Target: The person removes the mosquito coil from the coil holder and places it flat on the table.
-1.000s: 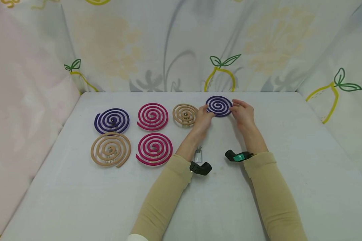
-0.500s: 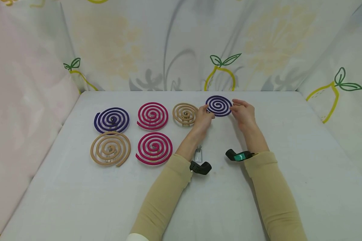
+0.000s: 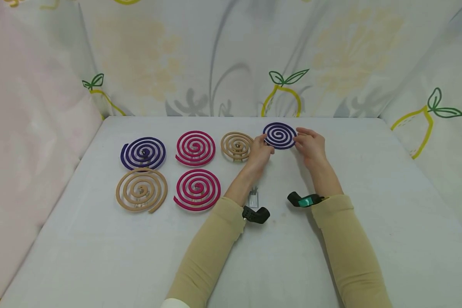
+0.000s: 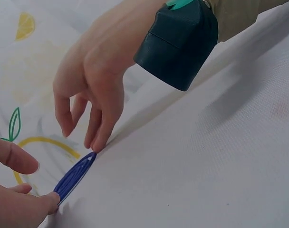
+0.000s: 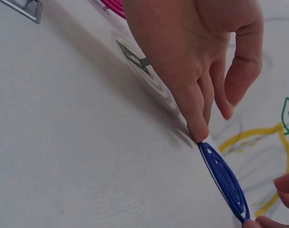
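A dark blue mosquito coil [image 3: 279,136] is held between my two hands near the back of the table. My left hand [image 3: 259,150] pinches its left edge, thumb toward me. At the opposite edge, my right hand [image 3: 311,146] pinches with thumb and fingertip, the other fingers loosely bent. Seen from the left wrist, the coil [image 4: 76,175] appears nearly edge-on, spanning the gap between both sets of fingertips. The right wrist view also has the coil [image 5: 224,179] as a thin blue oval. Just left of my left hand is a tan coil [image 3: 231,155] on a metal stand.
Further left, a blue coil [image 3: 143,167], two magenta coils [image 3: 196,164] [image 3: 197,208] and a larger tan coil [image 3: 118,194] are set out on stands. A small metal stand [image 3: 253,200] lies beside my left wrist. A patterned cloth [image 3: 231,55] hangs behind the table.
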### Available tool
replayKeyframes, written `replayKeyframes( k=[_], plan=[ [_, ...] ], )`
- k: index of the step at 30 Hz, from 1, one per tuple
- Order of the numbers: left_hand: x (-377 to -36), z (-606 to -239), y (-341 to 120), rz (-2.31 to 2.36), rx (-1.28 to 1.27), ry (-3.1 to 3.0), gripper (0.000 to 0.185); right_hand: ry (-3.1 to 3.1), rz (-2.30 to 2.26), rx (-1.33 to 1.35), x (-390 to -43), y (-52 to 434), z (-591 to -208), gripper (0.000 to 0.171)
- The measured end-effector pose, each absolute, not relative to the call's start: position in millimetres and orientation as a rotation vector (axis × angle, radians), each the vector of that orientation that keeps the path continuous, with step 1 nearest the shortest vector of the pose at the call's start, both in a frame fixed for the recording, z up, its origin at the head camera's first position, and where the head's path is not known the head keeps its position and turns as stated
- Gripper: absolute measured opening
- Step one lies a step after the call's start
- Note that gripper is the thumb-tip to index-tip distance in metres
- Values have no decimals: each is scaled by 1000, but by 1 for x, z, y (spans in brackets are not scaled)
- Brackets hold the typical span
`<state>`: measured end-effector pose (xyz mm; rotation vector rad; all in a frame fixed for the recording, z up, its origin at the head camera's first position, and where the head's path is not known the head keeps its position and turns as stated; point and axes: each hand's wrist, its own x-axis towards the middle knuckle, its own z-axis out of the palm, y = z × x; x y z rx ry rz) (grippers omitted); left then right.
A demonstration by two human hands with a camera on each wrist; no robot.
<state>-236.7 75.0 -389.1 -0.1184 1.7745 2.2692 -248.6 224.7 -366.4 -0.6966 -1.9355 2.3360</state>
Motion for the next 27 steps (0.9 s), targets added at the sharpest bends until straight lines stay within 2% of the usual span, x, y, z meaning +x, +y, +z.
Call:
replayKeyframes(
  k=[8, 17, 27],
  plan=[
    [-223, -362, 70, 2158, -61, 2087, 63, -1819, 2325, -568, -237, 222, -336, 41],
    [-199, -322, 41, 2018, 167, 2308, 62, -1710, 2361, -304, -216, 206, -294, 38],
    [-189, -318, -16, 1905, 237, 2415, 63, -1662, 2382, -175, -199, 189, -279, 32]
  ],
)
